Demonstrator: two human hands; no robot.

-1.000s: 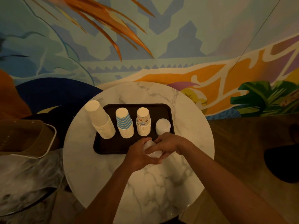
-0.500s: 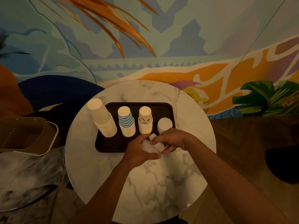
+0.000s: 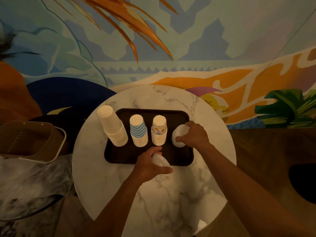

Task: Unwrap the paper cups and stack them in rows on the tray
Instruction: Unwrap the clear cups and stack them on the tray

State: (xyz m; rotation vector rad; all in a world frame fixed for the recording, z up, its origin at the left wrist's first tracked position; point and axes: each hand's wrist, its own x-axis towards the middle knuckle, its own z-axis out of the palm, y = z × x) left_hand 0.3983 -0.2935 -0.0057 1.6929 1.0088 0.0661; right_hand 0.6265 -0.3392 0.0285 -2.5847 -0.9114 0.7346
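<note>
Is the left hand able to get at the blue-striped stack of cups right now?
Probably yes: the blue-striped cup stack stands just beyond the left hand, with only bare tray between. But that hand grips a clear plastic wrapper, so it would probably need to drop that first.
</note>
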